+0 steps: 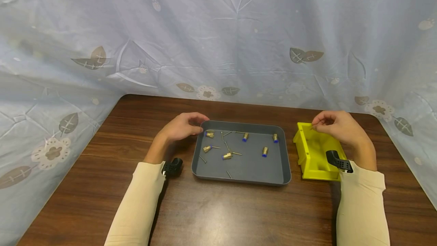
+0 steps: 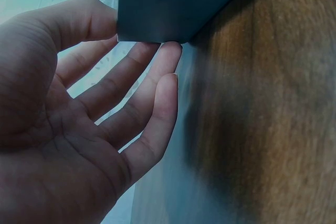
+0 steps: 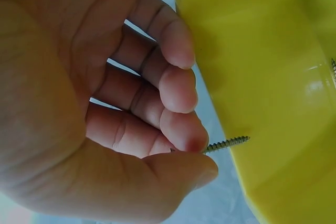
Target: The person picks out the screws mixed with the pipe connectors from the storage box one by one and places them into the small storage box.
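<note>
In the head view my left hand [image 1: 182, 125] is at the back left corner of a shallow grey tray [image 1: 252, 174]. Its thumb meets the side rim and its fingertips touch round the corner of the tray wall [image 2: 157, 9]. My right hand [image 1: 338, 126] is over the back of a yellow bin [image 1: 310, 168]. Between thumb and fingertip it pinches a small screw [image 3: 228, 144], whose threaded point overlaps the bin wall in the right wrist view. Inside the tray lie several loose screws [image 1: 227, 146] and several brass fittings with blue ends, one brass fitting [image 1: 264, 152] lying apart on the right.
Tray and bin stand side by side on a dark wooden table [image 1: 218, 215], a narrow gap between them. A patterned curtain [image 1: 218, 41] hangs behind the table. Another threaded piece [image 3: 334, 69] shows inside the bin in the right wrist view.
</note>
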Available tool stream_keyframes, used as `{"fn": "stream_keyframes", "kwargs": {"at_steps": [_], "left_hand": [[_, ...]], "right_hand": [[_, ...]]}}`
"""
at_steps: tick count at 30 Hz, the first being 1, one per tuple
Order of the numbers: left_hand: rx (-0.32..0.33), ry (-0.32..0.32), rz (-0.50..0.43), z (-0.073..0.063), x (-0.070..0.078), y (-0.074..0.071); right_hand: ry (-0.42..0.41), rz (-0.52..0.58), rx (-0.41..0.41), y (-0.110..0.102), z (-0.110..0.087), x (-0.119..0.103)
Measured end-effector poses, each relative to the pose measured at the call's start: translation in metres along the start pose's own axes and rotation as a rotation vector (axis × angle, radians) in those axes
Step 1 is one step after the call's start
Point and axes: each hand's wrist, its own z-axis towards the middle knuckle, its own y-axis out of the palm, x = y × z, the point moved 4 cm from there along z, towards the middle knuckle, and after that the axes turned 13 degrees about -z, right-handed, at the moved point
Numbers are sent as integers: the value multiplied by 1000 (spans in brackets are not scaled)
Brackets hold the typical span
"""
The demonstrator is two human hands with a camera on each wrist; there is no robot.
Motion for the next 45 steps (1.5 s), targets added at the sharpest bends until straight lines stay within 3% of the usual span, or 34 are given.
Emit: {"fn": "stream_keyframes", "kwargs": {"at_steps": [29, 45], "left_hand": [[3, -10, 3, 1, 2, 0], [0, -10, 7, -1, 2, 0]], "right_hand": [[1, -14, 19, -4, -1, -2], [-129, -11, 50, -3, 3, -22]]}}
